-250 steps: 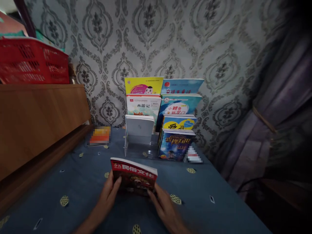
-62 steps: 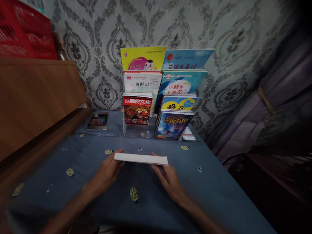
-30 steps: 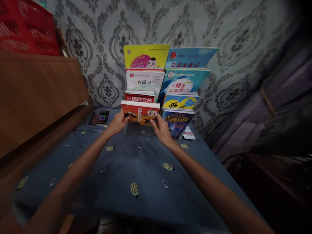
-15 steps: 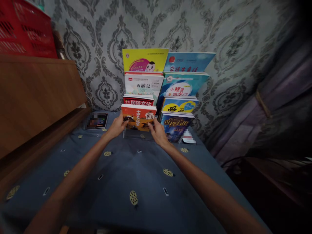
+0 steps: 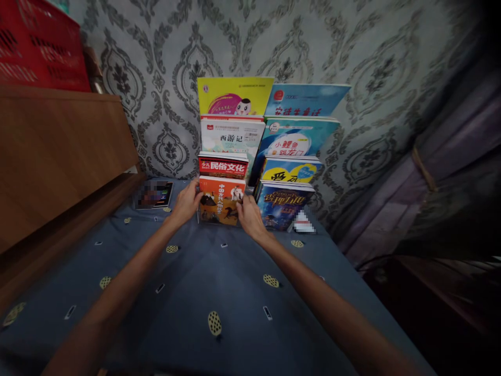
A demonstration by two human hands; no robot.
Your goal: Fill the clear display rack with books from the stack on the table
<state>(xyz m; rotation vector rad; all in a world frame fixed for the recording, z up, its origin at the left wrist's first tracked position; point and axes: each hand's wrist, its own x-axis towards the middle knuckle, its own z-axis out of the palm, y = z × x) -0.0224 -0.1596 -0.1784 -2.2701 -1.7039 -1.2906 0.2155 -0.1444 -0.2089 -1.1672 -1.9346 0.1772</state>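
Note:
An orange book [image 5: 219, 201] stands upright at the front left of a tiered group of books. My left hand [image 5: 187, 201] grips its left edge, thumb on the cover. My right hand [image 5: 249, 213] holds its right edge, fingers partly hidden behind it. Just behind rises a red book [image 5: 223, 166], and above that a white book [image 5: 233, 137] and a yellow book [image 5: 235, 94]. To the right of my right hand is a dark blue book [image 5: 284, 206], with a yellow and blue book [image 5: 289, 170] behind it. A clear stand edge shows faintly below the orange book.
Two blue books, a teal one [image 5: 299, 137] and a larger one [image 5: 307, 99], fill the back right. A dark booklet [image 5: 162, 194] lies at the left on the blue patterned cloth [image 5: 188, 303]. A wooden cabinet [image 5: 58, 162] bearing a red basket [image 5: 43, 49] borders the left; a curtain [image 5: 391, 198] hangs right.
The orange book has gone down between my hands and now stands in the front row, more upright. More of the red book's cover shows behind it.

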